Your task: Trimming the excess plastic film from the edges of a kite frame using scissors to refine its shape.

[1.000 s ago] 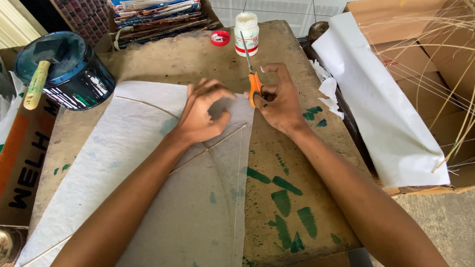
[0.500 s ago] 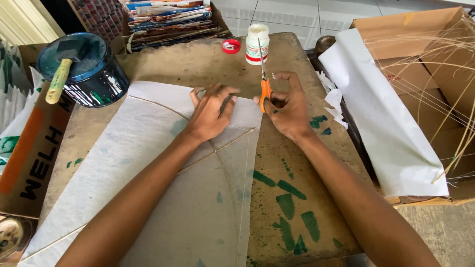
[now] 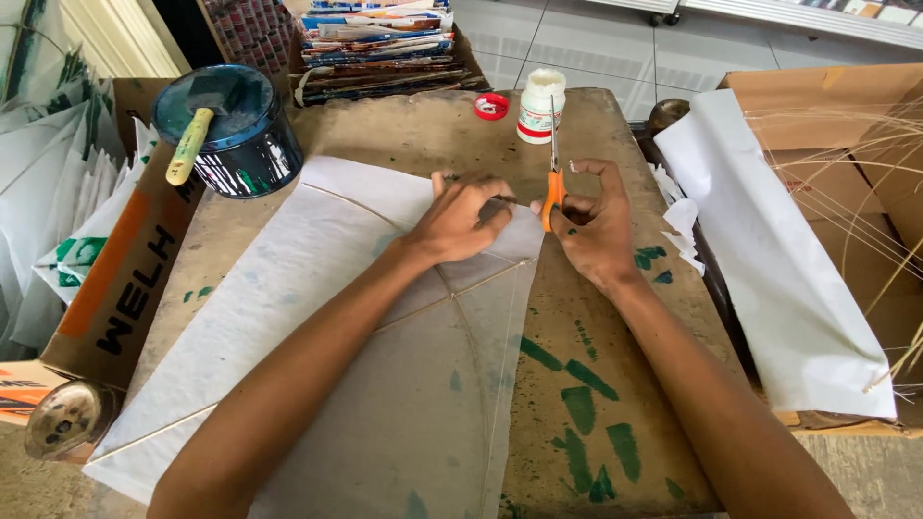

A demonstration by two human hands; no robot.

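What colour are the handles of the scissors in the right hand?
Orange, on the scissors held by the right hand; seen in the head view.

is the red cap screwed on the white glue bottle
No, the red cap lies on the table to the left of the white glue bottle, whose top is open.
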